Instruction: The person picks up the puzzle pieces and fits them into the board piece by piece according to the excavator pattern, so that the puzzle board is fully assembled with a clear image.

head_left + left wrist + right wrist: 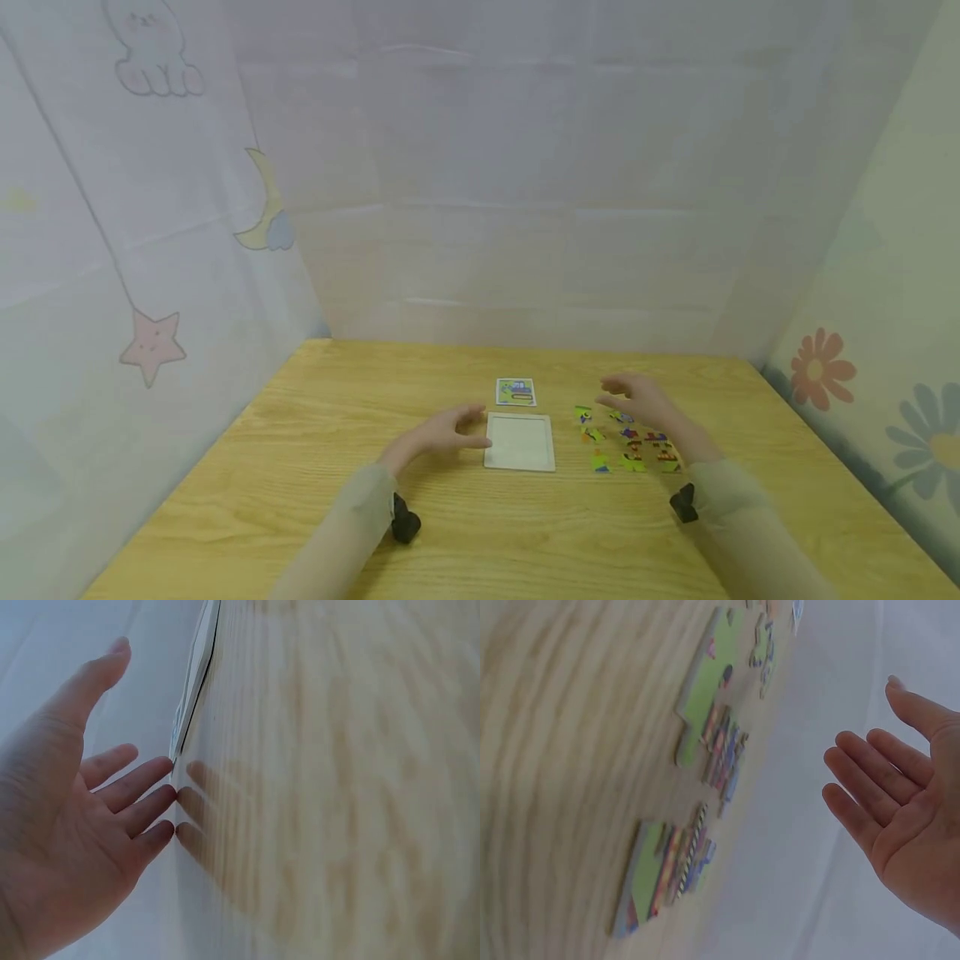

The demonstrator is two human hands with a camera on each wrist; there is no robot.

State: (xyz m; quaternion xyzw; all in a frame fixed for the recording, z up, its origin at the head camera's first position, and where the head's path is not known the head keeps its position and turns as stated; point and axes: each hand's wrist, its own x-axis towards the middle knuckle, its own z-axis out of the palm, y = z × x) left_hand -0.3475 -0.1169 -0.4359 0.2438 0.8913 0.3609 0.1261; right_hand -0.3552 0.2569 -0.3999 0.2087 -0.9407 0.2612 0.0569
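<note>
My left hand [447, 431] is held beside the left edge of a white square puzzle tray [519, 444], fingers relaxed and holding nothing. In the left wrist view, the left hand [97, 802] has its fingertips near the wooden surface, thumb spread apart. Over the far part of a group of jigsaw pieces [632, 463] is my right hand [641, 402], loosely extended with nothing in it. The right wrist view shows the right hand [907, 795] apart from the green and multicoloured pieces [705, 697] lying on the wood.
A small picture card [516, 392] with a white border lies behind the tray. The wooden table [420, 533] meets hanging sheets at the back and both sides. Black wrist cameras are strapped at both sleeves.
</note>
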